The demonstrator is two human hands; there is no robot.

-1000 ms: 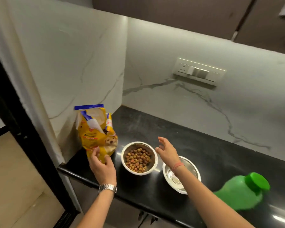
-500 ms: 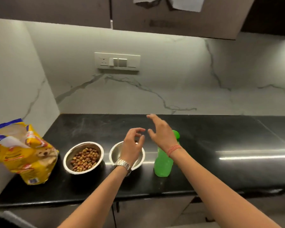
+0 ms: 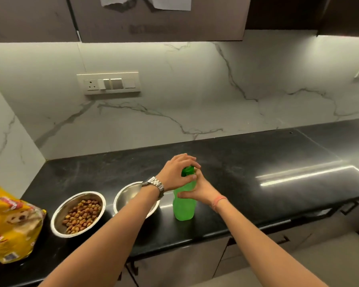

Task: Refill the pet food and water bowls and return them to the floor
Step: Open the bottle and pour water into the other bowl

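Observation:
A green water bottle [image 3: 183,208] stands upright on the black counter [image 3: 247,162]. My left hand [image 3: 177,171] grips its green cap from above. My right hand [image 3: 197,188] wraps around the bottle's upper body. Left of the bottle sits a steel bowl [image 3: 125,196] with nothing visible inside; my left forearm crosses over it. Further left, another steel bowl [image 3: 58,214] holds brown kibble [image 3: 82,215].
A yellow pet food bag [image 3: 10,222] stands open at the counter's left end. A marble backsplash carries a switch plate [image 3: 109,83]. Dark upper cabinets hang overhead. Cabinet doors and a pale floor [image 3: 323,264] lie below the counter edge.
My left hand left the food bag and moved right onto the bottle's cap. My right hand closed around the bottle. The view swung right.

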